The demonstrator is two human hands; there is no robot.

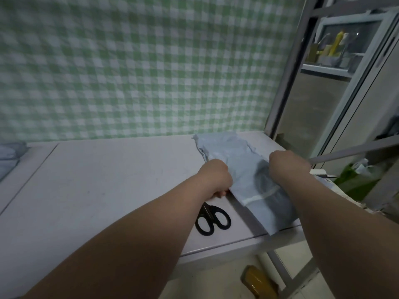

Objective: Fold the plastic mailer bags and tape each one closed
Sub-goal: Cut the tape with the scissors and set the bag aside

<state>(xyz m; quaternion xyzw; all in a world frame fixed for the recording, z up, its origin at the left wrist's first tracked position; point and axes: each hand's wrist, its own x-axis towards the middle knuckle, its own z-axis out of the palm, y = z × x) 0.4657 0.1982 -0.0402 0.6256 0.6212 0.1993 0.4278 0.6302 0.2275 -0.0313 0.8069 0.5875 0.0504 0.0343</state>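
A pale blue plastic mailer bag [244, 169] lies on the right end of the white table [108, 180], with something dark showing through its lower half. My left hand [213, 175] is closed on the bag's left edge. My right hand [287, 165] is closed on its right side. The bag's near corner hangs over the table's front edge. Its far end is crumpled against the wall. No tape is visible in either hand.
Black scissors [212, 219] lie on the table just below my left hand. More pale blue bags [9, 154] sit at the far left. A green checked cloth [140, 67] hangs behind. A brown tape roll [259, 281] lies on the floor under the table.
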